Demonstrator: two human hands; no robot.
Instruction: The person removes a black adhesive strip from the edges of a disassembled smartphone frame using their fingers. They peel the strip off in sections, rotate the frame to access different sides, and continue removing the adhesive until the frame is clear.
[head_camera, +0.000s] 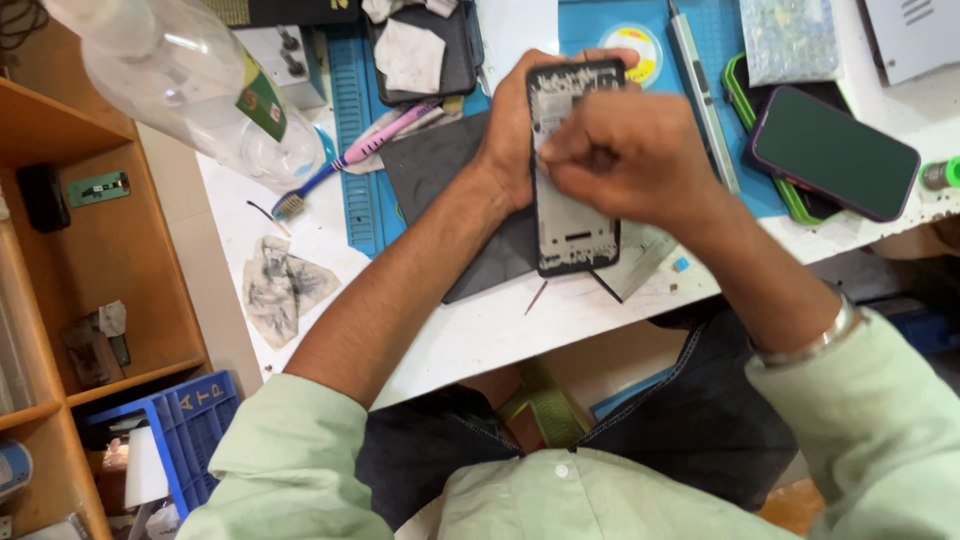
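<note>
I look down on a white tabletop with a wooden shelf unit standing along its left side. A blue work mat covers the far part of the tabletop, and a dark grey pad lies over the mat's near edge. Top left, a clear plastic bottle lies tilted over the tabletop corner. At the right edge, a dark phone rests face up on a green-edged case.

My left hand is closed around the opened phone, thumb side against its left edge and fingertips curled over the top edge. The phone is held roughly upright in the view, its bare pale inside facing me, just above the grey pad. My right hand sits on top of the phone's upper half, fingers bunched together and pressed against the inside surface; I cannot tell whether they pinch anything small. So the phone lies between both hands, the lower half sticking out below the right hand.

Left of the pad, a pink and blue toothbrush lies slanted across the mat. A crumpled, smudged tissue sits on the tabletop nearer me. A thin pin-like tool lies just below the phone.
</note>
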